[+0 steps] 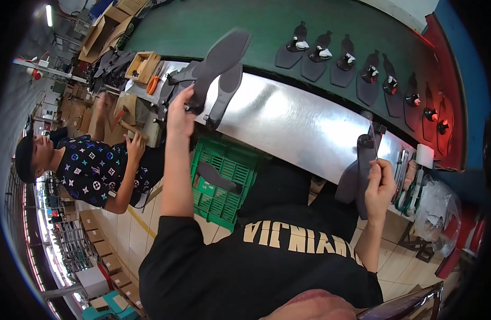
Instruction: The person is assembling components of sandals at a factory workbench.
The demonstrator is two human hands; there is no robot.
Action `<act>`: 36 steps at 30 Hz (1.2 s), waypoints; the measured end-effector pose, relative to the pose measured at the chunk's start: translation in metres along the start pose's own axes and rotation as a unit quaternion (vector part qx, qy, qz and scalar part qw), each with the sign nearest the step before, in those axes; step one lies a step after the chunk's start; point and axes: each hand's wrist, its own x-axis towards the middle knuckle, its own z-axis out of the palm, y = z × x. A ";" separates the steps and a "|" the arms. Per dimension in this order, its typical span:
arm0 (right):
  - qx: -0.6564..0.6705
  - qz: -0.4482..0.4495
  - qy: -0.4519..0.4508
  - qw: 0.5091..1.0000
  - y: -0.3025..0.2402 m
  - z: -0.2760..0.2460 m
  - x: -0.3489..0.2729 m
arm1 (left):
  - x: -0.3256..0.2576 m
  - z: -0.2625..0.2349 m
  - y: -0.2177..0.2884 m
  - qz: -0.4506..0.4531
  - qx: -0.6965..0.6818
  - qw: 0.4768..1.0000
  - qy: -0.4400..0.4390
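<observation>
My left hand is raised over the left end of the metal worktop, its fingers closed round the narrow end of a dark grey sandal with the sole facing up. Close under it lie more dark sandals, partly covered by the held one. At the right end of the worktop my right hand pinches the edge of a dark, flat sandal sole, held upright. A second dark sole sits right beside that one; whether my fingers touch it too is hidden.
Beyond the worktop runs a green belt with a row of strapped sandals. A green crate stands below, a sole inside. At left, a co-worker holds a hammer near orange-handled scissors. Hand tools lie at right.
</observation>
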 end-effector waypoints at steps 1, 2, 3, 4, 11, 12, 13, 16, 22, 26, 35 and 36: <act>0.000 -0.002 0.004 1.000 0.005 -0.008 0.003 | 0.003 -0.005 0.006 -0.003 0.078 0.995 0.056; -0.011 0.013 0.028 0.999 0.012 -0.013 0.006 | 0.005 -0.006 0.010 -0.004 0.156 0.982 0.111; -0.023 0.029 0.052 0.998 0.019 -0.018 0.010 | 0.009 -0.012 0.003 0.089 0.272 0.943 0.170; -0.019 0.023 0.056 0.998 0.026 -0.020 0.015 | 0.023 -0.037 -0.009 0.204 0.336 0.905 0.162; -0.209 -0.014 0.101 0.973 0.048 -0.028 0.017 | 0.055 0.155 -0.035 0.304 0.343 0.886 -0.071; -0.209 -0.018 0.107 0.972 0.046 -0.026 0.018 | 0.074 0.176 -0.046 0.322 0.352 0.876 -0.077; -0.227 -0.020 0.107 0.968 0.047 -0.025 0.019 | 0.100 0.195 -0.062 0.337 0.401 0.849 -0.066; -0.273 -0.035 0.101 0.956 0.051 -0.023 0.023 | 0.158 0.241 -0.102 0.283 0.488 0.825 -0.036; -0.318 -0.028 0.102 0.942 0.039 -0.017 0.020 | 0.169 0.259 -0.143 0.371 0.480 0.795 0.012; -0.284 -0.136 0.185 0.931 0.006 -0.026 0.022 | 0.153 0.235 -0.095 0.436 0.346 0.830 0.026; 0.575 0.022 -0.180 0.797 -0.031 0.036 0.019 | -0.114 0.213 -0.041 -0.109 0.004 0.896 -0.431; 0.563 0.041 -0.194 0.803 -0.042 0.038 0.017 | -0.130 0.205 -0.047 -0.109 -0.018 0.880 -0.462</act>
